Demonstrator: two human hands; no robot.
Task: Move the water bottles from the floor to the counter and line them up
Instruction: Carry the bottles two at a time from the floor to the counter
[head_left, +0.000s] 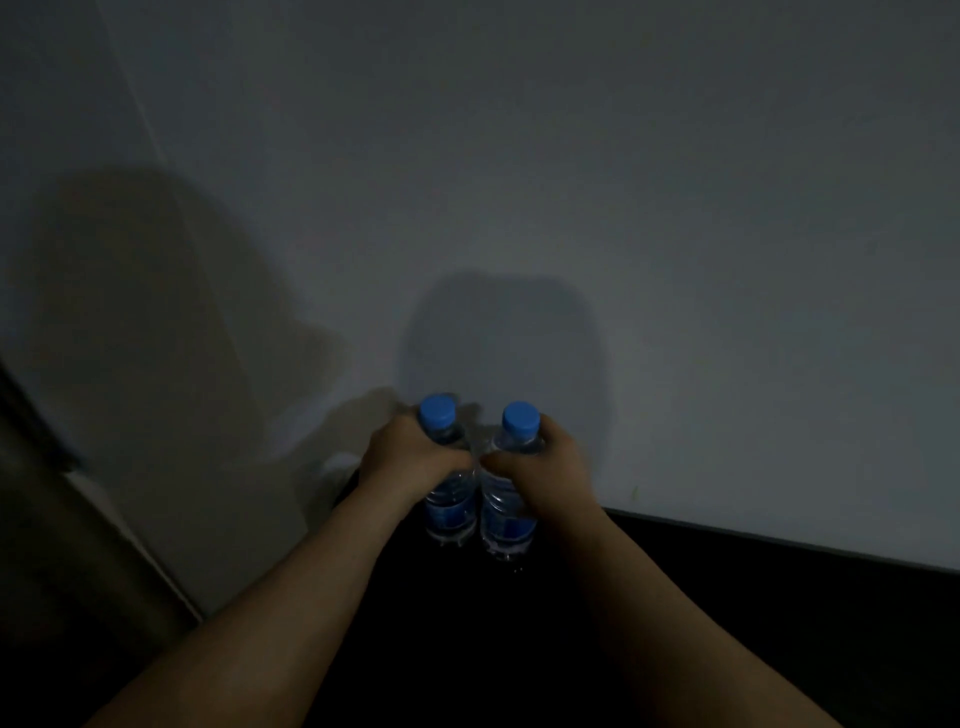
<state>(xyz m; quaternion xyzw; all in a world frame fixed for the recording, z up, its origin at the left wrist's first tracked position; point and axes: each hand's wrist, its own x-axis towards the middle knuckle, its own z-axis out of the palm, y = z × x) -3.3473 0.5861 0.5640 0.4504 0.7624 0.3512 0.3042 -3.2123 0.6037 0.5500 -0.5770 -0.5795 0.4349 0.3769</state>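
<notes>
Against the far edge of the dark tabletop (727, 597), close by the wall (519, 182), the left bottle (451, 512) and right bottle (506, 519) are standing upright side by side, touching or nearly so. In this dim light I cannot tell whether their bases are resting on the surface. The left grip (410, 457) is clasping the left bottle just under its cap, and the right grip (545, 462) is clasping the right bottle likewise, thumbs almost meeting. As I judge it, the risk is in releasing before both bases are sitting flat, tipping one bottle into the other.
</notes>
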